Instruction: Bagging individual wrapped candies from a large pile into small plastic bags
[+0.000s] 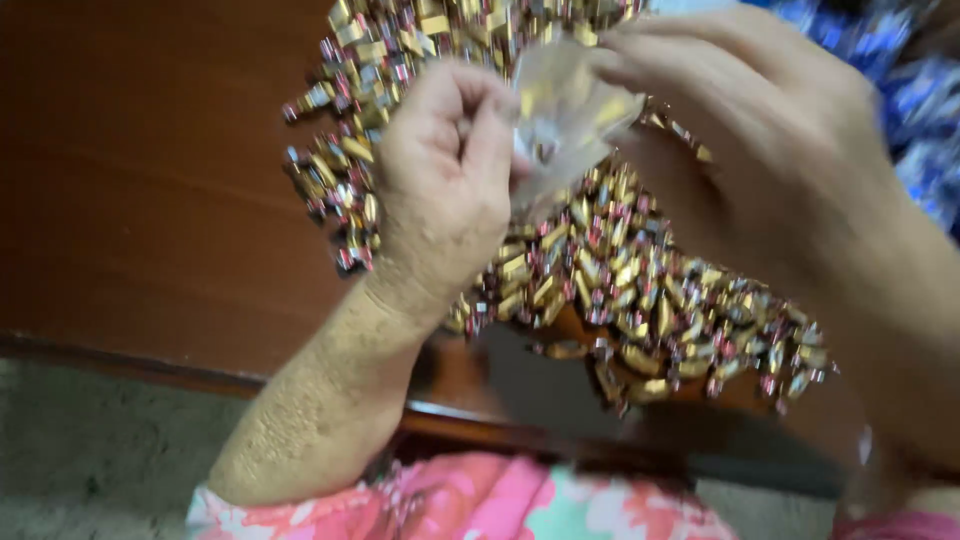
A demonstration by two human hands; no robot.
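Above the brown wooden table [150, 200] I am holding up a small clear plastic bag [565, 115] between my two hands. My left hand [445, 175] is closing into a loose fist, and its thumb and fingers are pinching the left edge of the bag. My right hand [760, 140] is coming from the right side, and its fingertips [625, 60] are gripping the top corner of the same bag, with the fingers curled over it. I am keeping the bag in the air, not resting on the table, and it is looking crumpled and a little blurred, so I cannot tell what is inside it.

Under my hands a big pile of small gold wrapped candies [620, 280] is lying on the table, with red and silver ends on the wrappers. The pile is spreading from the far edge of the table toward the near edge, close to my body. My pink flowered clothing [470, 505] is showing at the bottom, and a blue patterned cloth [900, 70] is showing at the top right corner.
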